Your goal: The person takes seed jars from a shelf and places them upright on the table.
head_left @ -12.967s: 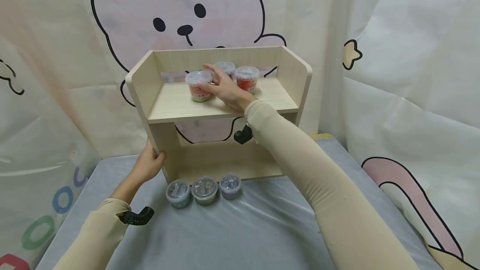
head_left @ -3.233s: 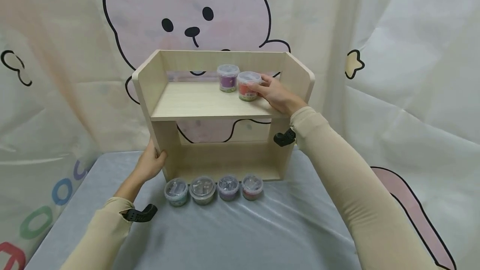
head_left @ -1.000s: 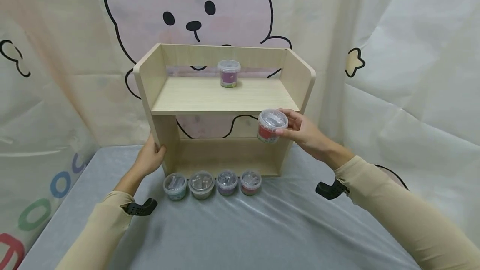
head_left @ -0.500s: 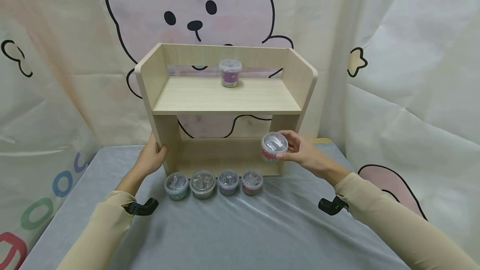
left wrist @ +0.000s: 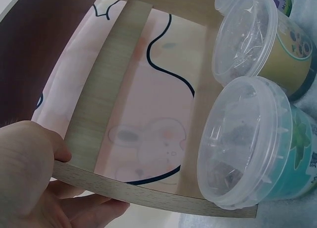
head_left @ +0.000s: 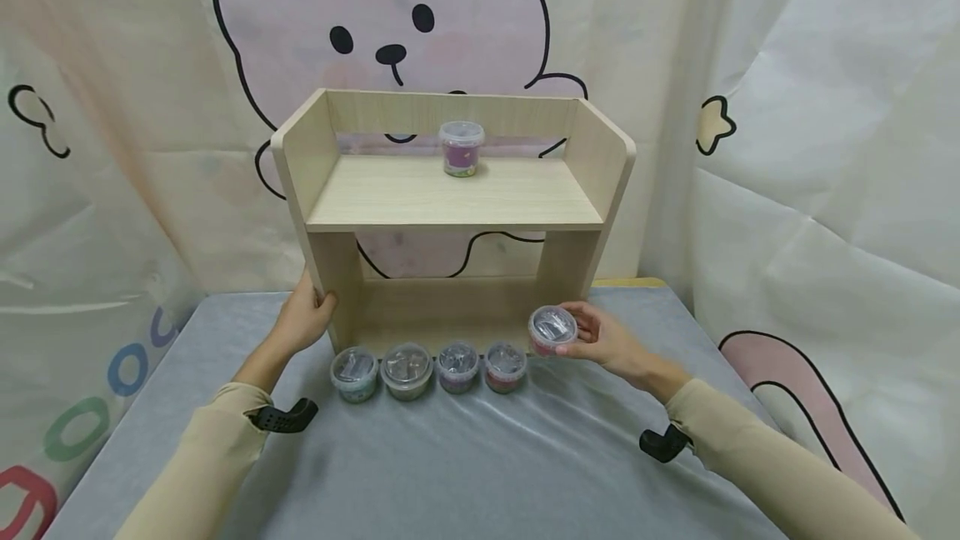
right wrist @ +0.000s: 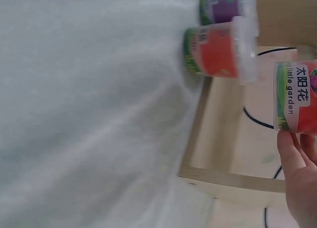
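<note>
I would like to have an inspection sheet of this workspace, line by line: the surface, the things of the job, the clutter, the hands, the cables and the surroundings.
Surface: grey-blue cloth, wrinkled in places.
Job's things: four lidded tubs stand in a row before a wooden shelf; a purple-labelled tub stands on its upper board.
Clutter: nothing seen.
Left hand: grips the shelf's left side panel.
Right hand: holds a red-labelled tub off the cloth, near the row's right end.
Cables: nothing seen.
Surroundings: cartoon-printed curtains behind and on both sides.
</note>
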`<move>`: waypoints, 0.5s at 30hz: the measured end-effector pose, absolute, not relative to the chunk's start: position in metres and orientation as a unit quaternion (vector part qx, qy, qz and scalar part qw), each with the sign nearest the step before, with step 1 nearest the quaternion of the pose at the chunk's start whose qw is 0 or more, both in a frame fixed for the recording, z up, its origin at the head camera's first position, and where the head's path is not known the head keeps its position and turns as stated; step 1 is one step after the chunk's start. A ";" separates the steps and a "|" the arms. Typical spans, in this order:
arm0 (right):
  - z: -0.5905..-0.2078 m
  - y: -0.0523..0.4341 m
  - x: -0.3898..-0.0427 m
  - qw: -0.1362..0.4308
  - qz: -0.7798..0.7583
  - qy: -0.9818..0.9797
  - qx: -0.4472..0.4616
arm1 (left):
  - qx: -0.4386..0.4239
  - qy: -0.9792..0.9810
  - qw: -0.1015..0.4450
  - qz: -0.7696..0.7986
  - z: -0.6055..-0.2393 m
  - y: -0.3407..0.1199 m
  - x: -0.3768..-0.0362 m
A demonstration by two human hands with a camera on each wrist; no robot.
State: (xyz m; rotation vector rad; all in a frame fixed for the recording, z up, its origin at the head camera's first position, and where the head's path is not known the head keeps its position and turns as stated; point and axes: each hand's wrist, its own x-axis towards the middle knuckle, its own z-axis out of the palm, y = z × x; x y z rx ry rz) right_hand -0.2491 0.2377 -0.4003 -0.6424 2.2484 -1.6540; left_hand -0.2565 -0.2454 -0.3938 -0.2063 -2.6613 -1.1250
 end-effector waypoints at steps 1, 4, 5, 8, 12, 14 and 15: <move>-0.405 0.239 -0.249 0.139 -0.573 0.777 -0.219 | -0.070 -0.911 0.123 -0.386 -0.394 -0.245 -0.257; -0.418 0.242 -0.249 0.146 -0.584 0.771 -0.208 | -0.073 -0.909 0.125 -0.390 -0.395 -0.244 -0.258; -0.422 0.243 -0.249 0.148 -0.587 0.769 -0.205 | -0.074 -0.909 0.125 -0.391 -0.395 -0.244 -0.258; -0.433 0.245 -0.249 0.154 -0.596 0.762 -0.200 | -0.074 -0.909 0.120 -0.393 -0.394 -0.243 -0.259; -0.446 0.247 -0.251 0.145 -0.590 0.769 -0.199 | -0.068 -0.911 0.111 -0.391 -0.392 -0.243 -0.257; -0.452 0.248 -0.252 0.140 -0.582 0.777 -0.197 | -0.064 -0.912 0.110 -0.390 -0.392 -0.244 -0.256; -0.454 0.249 -0.252 0.139 -0.578 0.780 -0.195 | -0.063 -0.913 0.110 -0.389 -0.392 -0.245 -0.256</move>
